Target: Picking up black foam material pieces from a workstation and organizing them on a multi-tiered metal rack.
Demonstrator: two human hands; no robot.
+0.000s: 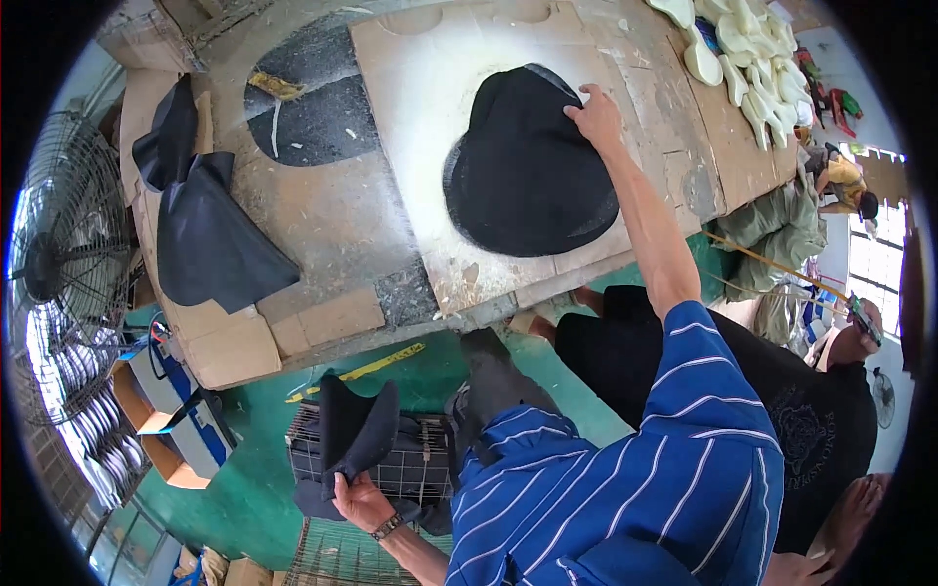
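My right hand (pixel 595 115) reaches out over the workbench (pixel 342 225) and presses its fingers on the upper right edge of a black rounded fabric piece (pixel 528 166). That piece lies flat on a pale cardboard sheet (pixel 430 88) dusted white around the shape. My left hand (pixel 358 499) is down low beside me, gripping a second black fabric piece (pixel 356 430) by its lower edge above a wire basket (pixel 410 469). My blue striped shirt (pixel 625 469) fills the lower middle.
A stack of dark fabric pieces (pixel 200 230) hangs over the bench's left end. Pale foam shapes (pixel 747 49) pile at the far right corner. A large fan (pixel 59 264) stands on the left. Another person in a black shirt (pixel 811 410) sits at the right.
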